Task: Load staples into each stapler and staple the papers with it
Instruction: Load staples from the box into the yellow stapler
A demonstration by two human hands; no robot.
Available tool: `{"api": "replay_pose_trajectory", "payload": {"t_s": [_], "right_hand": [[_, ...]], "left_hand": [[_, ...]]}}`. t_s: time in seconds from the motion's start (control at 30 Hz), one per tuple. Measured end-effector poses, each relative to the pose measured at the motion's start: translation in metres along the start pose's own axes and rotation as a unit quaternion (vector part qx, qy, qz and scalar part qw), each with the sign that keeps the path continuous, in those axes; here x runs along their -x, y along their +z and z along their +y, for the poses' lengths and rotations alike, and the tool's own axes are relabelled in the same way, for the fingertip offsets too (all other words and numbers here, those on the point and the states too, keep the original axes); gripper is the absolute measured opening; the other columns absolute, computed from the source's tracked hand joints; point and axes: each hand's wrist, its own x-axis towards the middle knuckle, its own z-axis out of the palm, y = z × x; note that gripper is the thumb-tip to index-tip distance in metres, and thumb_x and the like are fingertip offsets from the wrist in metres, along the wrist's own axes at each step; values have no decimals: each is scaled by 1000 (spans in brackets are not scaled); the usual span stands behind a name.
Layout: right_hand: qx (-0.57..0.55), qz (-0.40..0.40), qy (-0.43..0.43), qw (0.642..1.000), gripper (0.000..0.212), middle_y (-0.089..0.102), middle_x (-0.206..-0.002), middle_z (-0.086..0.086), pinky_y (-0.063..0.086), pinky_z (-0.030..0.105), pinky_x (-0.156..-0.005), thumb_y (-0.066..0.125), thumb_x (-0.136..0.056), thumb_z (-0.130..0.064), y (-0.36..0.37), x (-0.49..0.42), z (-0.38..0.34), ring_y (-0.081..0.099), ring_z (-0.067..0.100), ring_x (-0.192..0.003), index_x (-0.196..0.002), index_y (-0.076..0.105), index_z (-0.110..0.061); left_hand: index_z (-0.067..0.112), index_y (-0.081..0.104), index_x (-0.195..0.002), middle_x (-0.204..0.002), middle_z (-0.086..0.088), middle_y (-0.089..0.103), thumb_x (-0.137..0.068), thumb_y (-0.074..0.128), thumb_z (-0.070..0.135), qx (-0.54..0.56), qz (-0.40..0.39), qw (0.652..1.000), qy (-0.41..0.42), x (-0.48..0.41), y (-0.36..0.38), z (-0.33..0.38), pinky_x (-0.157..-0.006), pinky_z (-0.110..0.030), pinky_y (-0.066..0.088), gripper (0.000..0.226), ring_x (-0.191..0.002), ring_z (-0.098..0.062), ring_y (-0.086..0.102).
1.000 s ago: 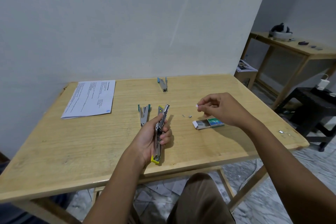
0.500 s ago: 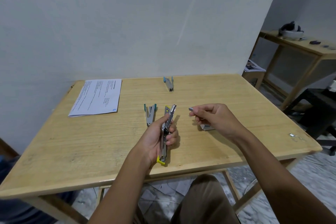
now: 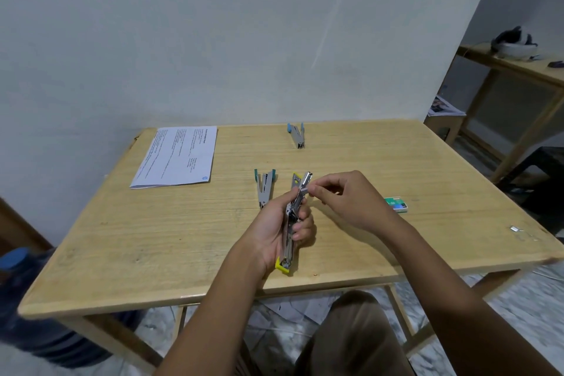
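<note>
My left hand (image 3: 276, 227) grips a yellow-tipped metal stapler (image 3: 290, 241), opened out flat, above the wooden table (image 3: 152, 238). My right hand (image 3: 345, 198) pinches a small strip of staples right at the stapler's open metal channel. A green-tipped stapler (image 3: 264, 184) lies opened just left of my hands. A blue-tipped stapler (image 3: 296, 135) lies at the table's far edge. The printed papers (image 3: 178, 157) lie at the far left. The green staple box (image 3: 396, 204) sits to the right of my right wrist.
A loose bit of staples (image 3: 515, 228) lies near the table's right edge. A second wooden table (image 3: 518, 70) with a headset stands at the right rear, a dark stool (image 3: 546, 168) beside it. A blue water jug (image 3: 18, 262) stands on the floor at left.
My right hand moved left from the staple box to the open stapler, carrying the staple strip. The staple box is uncovered again. My left hand kept its hold on the stapler.
</note>
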Motion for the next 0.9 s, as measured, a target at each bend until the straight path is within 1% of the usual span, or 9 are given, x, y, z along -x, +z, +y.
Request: {"api": "replay_pose_trajectory", "payload": {"t_s": [0.13, 0.3, 0.43, 0.5, 0.63, 0.73, 0.8, 0.87, 0.9], "right_hand": [[28, 13, -4, 1000, 10, 75, -84, -14, 45, 13, -69, 72, -89, -27, 2, -3, 0, 64, -9, -73, -95, 79, -25], [19, 46, -12, 999, 12, 73, -84, -15, 44, 4, -67, 75, -87, -24, 11, -3, -3, 63, -13, -74, -97, 79, -21], [-39, 81, 4, 996, 12, 74, -83, -12, 47, 6, -65, 77, -85, -22, 19, -1, -2, 66, -8, -74, -97, 77, -22], [-65, 96, 13, 993, 10, 74, -81, -9, 49, 9, -65, 79, -83, -21, 22, -2, -2, 67, -5, -73, -93, 76, -21], [-48, 90, 14, 995, 6, 74, -78, -11, 48, 11, -64, 77, -85, -22, 28, -2, 0, 67, -5, -71, -91, 78, -22], [-27, 91, 14, 995, 7, 74, -79, -12, 54, 17, -67, 74, -87, -23, 30, -1, 1, 69, 3, -75, -92, 79, -22], [-17, 89, 7, 996, 8, 73, -78, -16, 53, 16, -68, 73, -88, -21, 31, 0, 1, 68, 4, -77, -93, 79, -22], [-10, 94, -5, 995, 9, 71, -81, -18, 50, 11, -68, 71, -89, -21, 31, 1, 1, 66, 2, -78, -95, 78, -23], [-2, 100, -18, 995, 10, 71, -84, -18, 49, 12, -69, 70, -90, -22, 30, 2, 1, 66, 2, -79, -97, 77, -24]], "left_hand": [[8, 51, -79, -58, -4, 42, -101, 48, 30, -6, -4, 1000, 3, -2, -1, 0, -32, -20, 30, 31, -39, -12, 36], [9, 51, -77, -57, -4, 42, -101, 48, 31, 0, -2, 1000, 0, -3, -3, 0, -32, -20, 30, 33, -38, -12, 35], [9, 52, -80, -59, -4, 41, -101, 49, 29, 12, 3, 1000, 8, -4, -3, 0, -31, -20, 30, 29, -38, -12, 35], [9, 52, -76, -59, -3, 40, -100, 49, 31, 19, 1, 1000, 2, -5, -4, 1, -31, -20, 31, 32, -38, -12, 34], [10, 50, -69, -54, -3, 37, -99, 50, 36, 16, 0, 1000, -19, -5, -7, 1, -32, -21, 32, 40, -38, -12, 33], [9, 49, -66, -57, -3, 31, -99, 50, 37, 11, 4, 1000, -22, -5, -8, 1, -32, -20, 32, 43, -37, -13, 32], [8, 48, -64, -54, -3, 30, -99, 48, 38, 4, 1, 1000, -25, -4, -6, 2, -32, -20, 32, 46, -36, -13, 32], [8, 49, -66, -59, -3, 29, -100, 48, 38, 6, 1, 1000, -19, -3, -6, 3, -32, -20, 32, 45, -36, -13, 32], [9, 50, -68, -61, -3, 28, -100, 48, 37, 6, 1, 1000, -15, -3, -5, 3, -32, -19, 32, 43, -36, -13, 33]]}}
